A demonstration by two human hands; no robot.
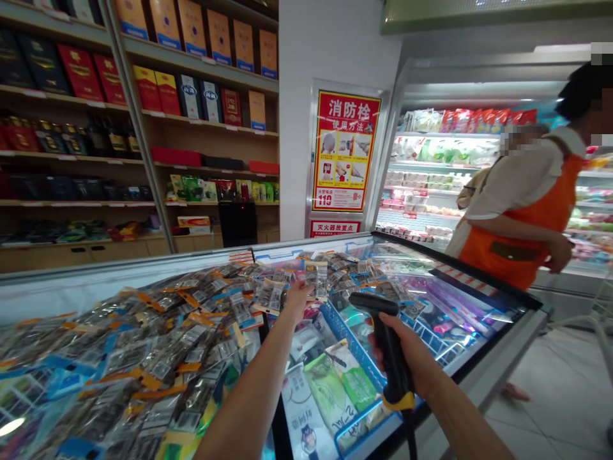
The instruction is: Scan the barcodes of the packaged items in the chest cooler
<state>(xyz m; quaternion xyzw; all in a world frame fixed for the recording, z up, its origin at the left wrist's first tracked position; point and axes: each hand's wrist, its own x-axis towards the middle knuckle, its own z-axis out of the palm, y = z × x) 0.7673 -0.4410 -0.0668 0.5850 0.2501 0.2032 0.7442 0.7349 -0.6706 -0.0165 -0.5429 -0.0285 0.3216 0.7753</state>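
left hand point(297, 299) with fingers pinching a small packet point(317, 279) at the far edge of the packet pile point(158, 345) on the chest freezer point(498, 348), right hand point(409, 358) with fingers wrapped round a black barcode scanner point(380, 319) above the freezer's near right corner, person in an orange apron point(522, 217) beyond the far right corner

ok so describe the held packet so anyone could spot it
Start at the glass-topped freezer chest, heaped with small orange-edged packets. Left of the black scanner, the left hand pinches one packet. It alone stands upright, off the heap.
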